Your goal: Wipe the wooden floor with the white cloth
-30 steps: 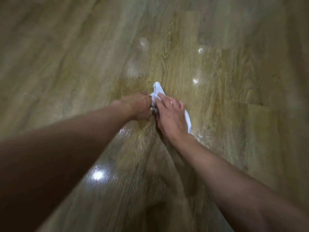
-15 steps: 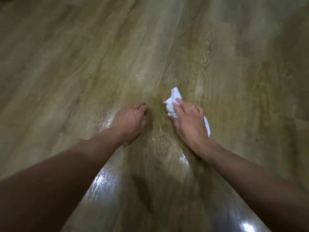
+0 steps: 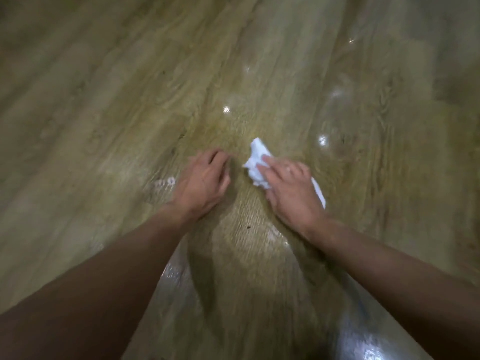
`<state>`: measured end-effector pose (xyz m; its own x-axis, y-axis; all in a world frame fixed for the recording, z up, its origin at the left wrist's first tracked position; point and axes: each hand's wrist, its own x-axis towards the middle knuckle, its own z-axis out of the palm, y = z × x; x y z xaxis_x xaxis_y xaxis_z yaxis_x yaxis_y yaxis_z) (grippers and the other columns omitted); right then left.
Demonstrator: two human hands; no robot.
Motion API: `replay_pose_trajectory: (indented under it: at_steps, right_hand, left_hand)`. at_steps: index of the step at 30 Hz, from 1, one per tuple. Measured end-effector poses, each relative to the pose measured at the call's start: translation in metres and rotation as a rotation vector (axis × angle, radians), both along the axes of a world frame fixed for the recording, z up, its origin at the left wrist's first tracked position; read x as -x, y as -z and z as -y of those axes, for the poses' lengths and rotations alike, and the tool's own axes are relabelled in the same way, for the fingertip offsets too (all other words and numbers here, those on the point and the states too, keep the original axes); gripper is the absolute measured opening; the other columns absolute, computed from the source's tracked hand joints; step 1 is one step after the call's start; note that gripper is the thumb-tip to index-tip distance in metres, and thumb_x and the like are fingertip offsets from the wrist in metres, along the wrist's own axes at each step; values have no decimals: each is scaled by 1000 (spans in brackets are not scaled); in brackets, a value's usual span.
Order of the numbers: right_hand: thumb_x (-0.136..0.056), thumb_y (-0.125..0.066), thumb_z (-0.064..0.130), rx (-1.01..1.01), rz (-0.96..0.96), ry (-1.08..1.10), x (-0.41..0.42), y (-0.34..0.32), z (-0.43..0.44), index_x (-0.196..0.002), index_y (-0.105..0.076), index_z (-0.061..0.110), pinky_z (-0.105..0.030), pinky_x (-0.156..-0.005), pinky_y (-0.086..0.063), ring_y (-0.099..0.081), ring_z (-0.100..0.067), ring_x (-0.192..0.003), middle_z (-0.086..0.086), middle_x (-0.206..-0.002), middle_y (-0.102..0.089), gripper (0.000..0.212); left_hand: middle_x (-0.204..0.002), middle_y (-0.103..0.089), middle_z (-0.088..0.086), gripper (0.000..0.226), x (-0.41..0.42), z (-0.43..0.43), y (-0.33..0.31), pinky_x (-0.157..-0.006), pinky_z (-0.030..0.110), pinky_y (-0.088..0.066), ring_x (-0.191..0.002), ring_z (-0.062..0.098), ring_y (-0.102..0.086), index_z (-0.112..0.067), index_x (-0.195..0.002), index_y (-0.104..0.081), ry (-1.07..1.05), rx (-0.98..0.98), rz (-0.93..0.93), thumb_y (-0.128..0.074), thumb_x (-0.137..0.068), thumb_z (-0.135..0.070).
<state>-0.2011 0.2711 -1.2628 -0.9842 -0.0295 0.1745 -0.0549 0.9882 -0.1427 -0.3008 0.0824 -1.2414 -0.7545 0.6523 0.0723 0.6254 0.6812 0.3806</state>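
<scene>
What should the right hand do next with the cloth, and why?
Probably slide the white cloth forward and slightly right, toward the shiny spots ahead. The right hand lies flat on the cloth, the left hand rests on the wooden floor beside it, clear of the cloth, and those glints may be wet marks.

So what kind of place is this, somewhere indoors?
Most likely a room indoors, perhaps a home: the wooden floor of glossy planks mirrors light glints, and the right hand presses a white cloth on it. No walls or furniture show.
</scene>
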Motion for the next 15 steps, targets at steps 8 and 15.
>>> replay_pose_trajectory:
  at_steps: [8,15]
  right_hand:
    - [-89,-45,25,-16,-12,419,99,-3,-45,-126,-55,16,-45,-92,-35,-55,-38,-110,-8,-137,-53,38]
    - [-90,-47,26,-60,33,-238,50,5,53,-134,-53,14,-45,-100,-34,-49,-32,-123,-7,-144,-48,46]
  left_hand:
    - [-126,-51,14,47,46,30,2,-96,46,-42,-111,32,-51,-10,-119,-52,-96,156,-46,-30,-94,-43]
    - [-144,-40,19,54,38,38,11,-117,45,-14,-138,33,-32,-8,-137,-42,-94,206,-77,-29,-94,-39]
